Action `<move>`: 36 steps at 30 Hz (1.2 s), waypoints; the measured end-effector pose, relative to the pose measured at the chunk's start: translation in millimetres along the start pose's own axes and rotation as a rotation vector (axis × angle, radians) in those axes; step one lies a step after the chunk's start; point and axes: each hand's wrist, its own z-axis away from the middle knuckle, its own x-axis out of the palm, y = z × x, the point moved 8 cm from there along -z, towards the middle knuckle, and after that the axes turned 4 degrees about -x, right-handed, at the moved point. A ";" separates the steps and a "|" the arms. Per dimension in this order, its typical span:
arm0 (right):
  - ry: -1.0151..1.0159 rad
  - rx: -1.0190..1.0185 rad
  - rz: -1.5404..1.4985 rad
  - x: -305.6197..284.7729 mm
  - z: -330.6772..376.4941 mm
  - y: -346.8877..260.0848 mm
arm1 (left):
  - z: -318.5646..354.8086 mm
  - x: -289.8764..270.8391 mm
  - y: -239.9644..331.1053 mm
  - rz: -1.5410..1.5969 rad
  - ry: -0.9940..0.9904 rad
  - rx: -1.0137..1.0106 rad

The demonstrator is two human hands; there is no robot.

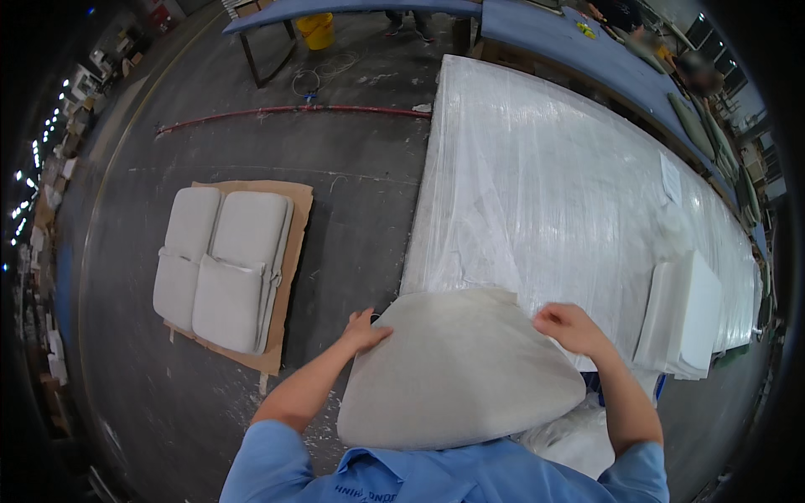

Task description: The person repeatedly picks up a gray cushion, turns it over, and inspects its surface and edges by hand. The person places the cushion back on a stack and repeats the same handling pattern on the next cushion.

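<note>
In front of my body lies a light grey-beige fabric cushion (461, 369), broad and rounded at the near side and narrower at the far side. My left hand (366, 332) is at its far left edge, thumb and fingers apart, the thumb near the fabric. My right hand (570, 329) is beside its far right edge with the fingers curled together. Whatever those fingers pinch, if anything, is hidden. Under the cushion's far part is a large stack wrapped in clear plastic film (537, 184).
On the left, several similar cushions (243, 226) lie stacked on brown cardboard (298, 226) on the floor. White foam-like sheets (692, 310) lean at the right. Beyond are a red hose (293, 110), a yellow bucket (316, 32), blue-topped tables (562, 42) and other people. Crumpled plastic (570, 436) lies by my right side.
</note>
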 end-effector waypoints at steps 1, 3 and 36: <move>-0.058 -0.089 0.126 10.1 -34.4 -22.2 | -20.5 -3.6 1.9 0.047 -0.006 0.020; -0.199 -0.135 0.189 41.5 -96.2 -41.8 | -50.6 0.8 9.8 0.194 -0.077 0.054; -0.360 0.318 0.093 176.7 -190.8 26.2 | -21.6 31.1 96.2 0.051 0.129 0.532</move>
